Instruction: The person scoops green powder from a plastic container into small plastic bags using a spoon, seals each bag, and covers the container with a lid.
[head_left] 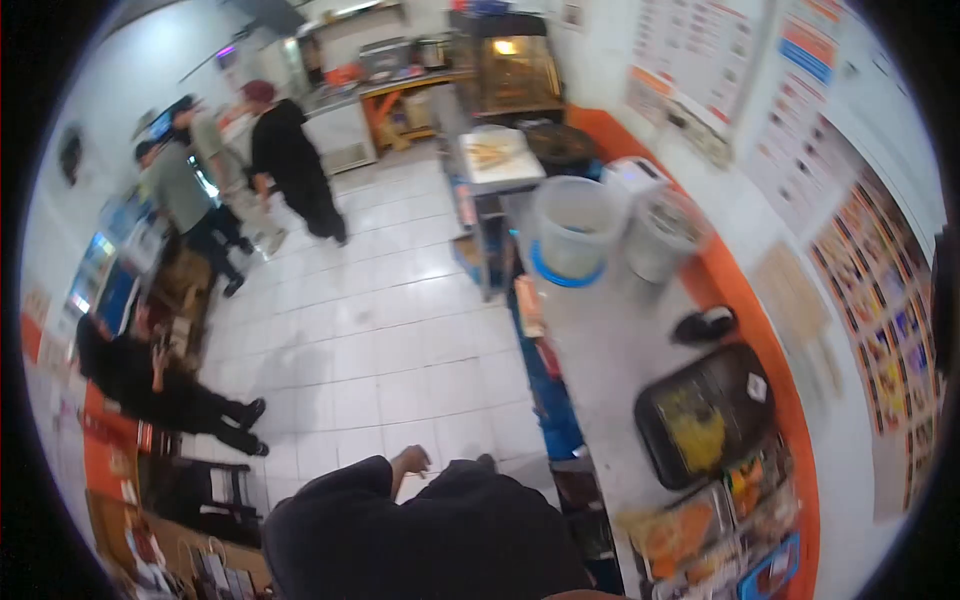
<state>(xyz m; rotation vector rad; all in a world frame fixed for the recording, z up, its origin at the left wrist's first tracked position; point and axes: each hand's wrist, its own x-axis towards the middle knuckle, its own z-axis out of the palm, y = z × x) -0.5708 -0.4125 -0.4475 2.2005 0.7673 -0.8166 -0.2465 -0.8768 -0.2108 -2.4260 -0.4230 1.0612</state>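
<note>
My left hand point(410, 462) hangs in front of my dark clothing point(430, 540), over the white tiled floor. Its fingers look loosely bent and somewhat apart, with nothing visible in them. It touches no object that I can make out. My right hand does not show; a small brownish patch at the bottom edge is too cropped to identify. Nearest on the right is a metal counter point(620, 360). On it lie a dark tray point(745, 400) with yellow food remains, a clear plastic bucket point(577, 225) and a metal pot point(662, 240).
A person in black point(165, 390) stands at the left, and several more people point(290, 155) stand farther back. A dark chair point(215, 500) is at lower left. Food containers point(680, 535) sit at the counter's near end. A lit display warmer point(510, 65) stands at the back.
</note>
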